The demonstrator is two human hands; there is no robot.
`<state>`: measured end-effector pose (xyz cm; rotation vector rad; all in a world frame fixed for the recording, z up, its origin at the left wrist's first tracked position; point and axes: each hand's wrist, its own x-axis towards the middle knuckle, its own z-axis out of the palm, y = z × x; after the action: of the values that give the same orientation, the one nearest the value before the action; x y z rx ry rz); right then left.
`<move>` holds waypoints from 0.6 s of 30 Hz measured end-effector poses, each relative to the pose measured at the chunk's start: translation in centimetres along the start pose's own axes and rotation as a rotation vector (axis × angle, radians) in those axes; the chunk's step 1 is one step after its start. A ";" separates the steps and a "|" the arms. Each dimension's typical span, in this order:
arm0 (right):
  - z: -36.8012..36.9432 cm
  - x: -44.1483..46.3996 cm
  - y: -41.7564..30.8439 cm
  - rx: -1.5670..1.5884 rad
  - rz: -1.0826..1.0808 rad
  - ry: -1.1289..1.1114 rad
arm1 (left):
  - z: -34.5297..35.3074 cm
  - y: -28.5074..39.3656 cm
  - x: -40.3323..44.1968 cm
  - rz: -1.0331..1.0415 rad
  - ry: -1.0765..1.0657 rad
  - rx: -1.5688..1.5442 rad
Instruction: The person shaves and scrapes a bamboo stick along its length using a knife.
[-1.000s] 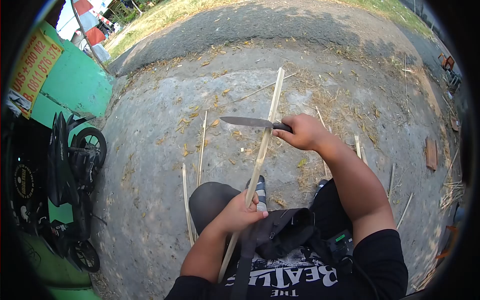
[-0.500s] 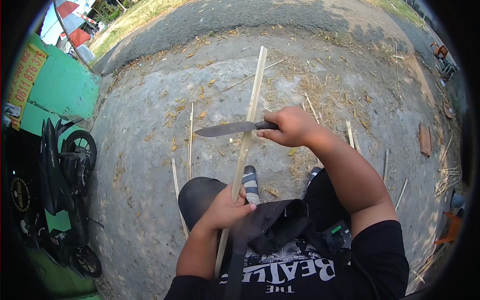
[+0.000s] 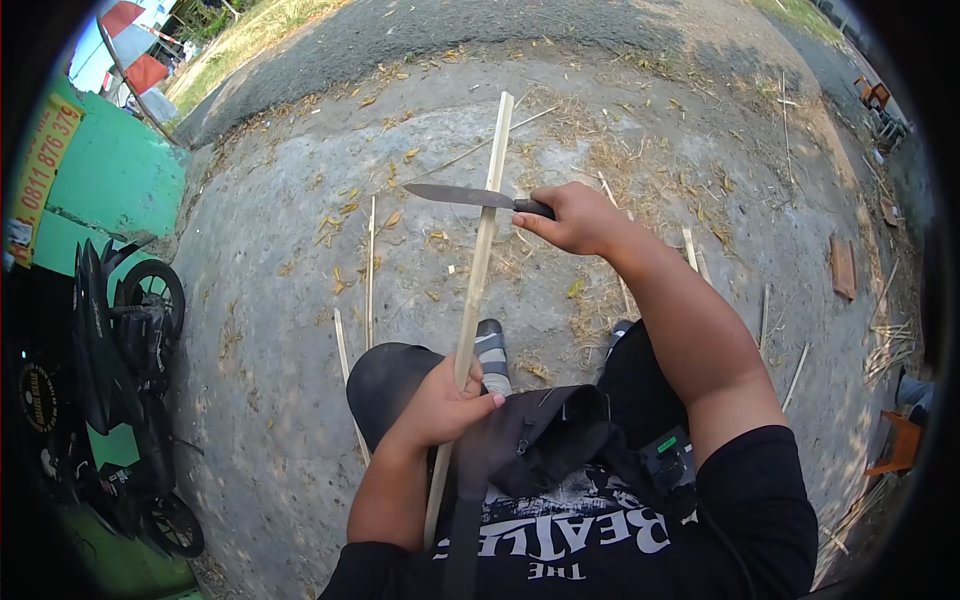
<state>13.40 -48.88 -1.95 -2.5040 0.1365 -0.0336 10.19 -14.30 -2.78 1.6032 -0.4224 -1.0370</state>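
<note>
My left hand (image 3: pixel 447 402) is closed around the lower part of a long, pale bamboo strip (image 3: pixel 484 255), just above my lap. The strip slants up and away from me, its far end free in the air. In my right hand (image 3: pixel 575 220) is the dark handle of a knife (image 3: pixel 458 195). Its long blade points left and lies across the upper part of the strip. Whether the edge bites into the strip, I cannot tell.
Thin strips (image 3: pixel 371 270) lie on the grey concrete ground (image 3: pixel 270 330) among dry leaves and shavings. A black motorcycle (image 3: pixel 125 350) stands at the left by a green wall (image 3: pixel 120 180). To the right are a brick-coloured block (image 3: pixel 843 267) and an orange chair (image 3: pixel 893 447).
My right hand and the knife have moved farther up the strip, away from me. My left hand keeps its hold on the strip, and the view has shifted slightly.
</note>
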 end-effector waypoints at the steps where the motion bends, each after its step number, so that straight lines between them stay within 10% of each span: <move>1: 0.5 -0.2 -0.9 0.030 -0.012 0.028 | -0.2 -0.3 0.1 0.014 0.013 0.012; 18: -0.3 -2.4 -2.3 -0.037 -0.311 0.157 | -0.7 2.4 -3.6 -0.046 -0.042 -0.094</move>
<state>11.22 -46.95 -0.38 -2.5350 -0.1906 -0.3588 9.38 -11.95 0.86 1.5155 -0.3608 -1.1116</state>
